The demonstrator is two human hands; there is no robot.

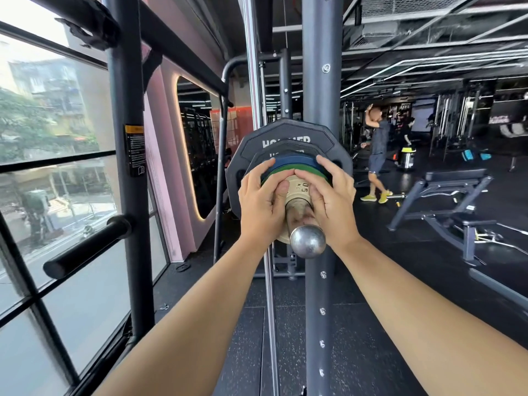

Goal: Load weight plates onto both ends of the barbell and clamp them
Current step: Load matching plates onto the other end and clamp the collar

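Observation:
The barbell sleeve (307, 241) points straight at me, its round steel end near the centre. Stacked on it, from far to near, are a large black plate (288, 130), a smaller black plate (281, 148), a blue plate (294, 162), a green plate (281, 172) and a small cream plate (300, 188). My left hand (261, 207) grips the cream plate's left side, fingers reaching over the green and blue rims. My right hand (333, 202) holds its right side, thumb on its face. No clamp is visible.
The grey rack upright (321, 81) rises just behind the plates. An empty plate-storage peg (88, 247) sticks out of the left upright (125, 167) by the window. An adjustable bench (445, 201) stands at right. A person (377, 155) walks further back. Black rubber floor lies below.

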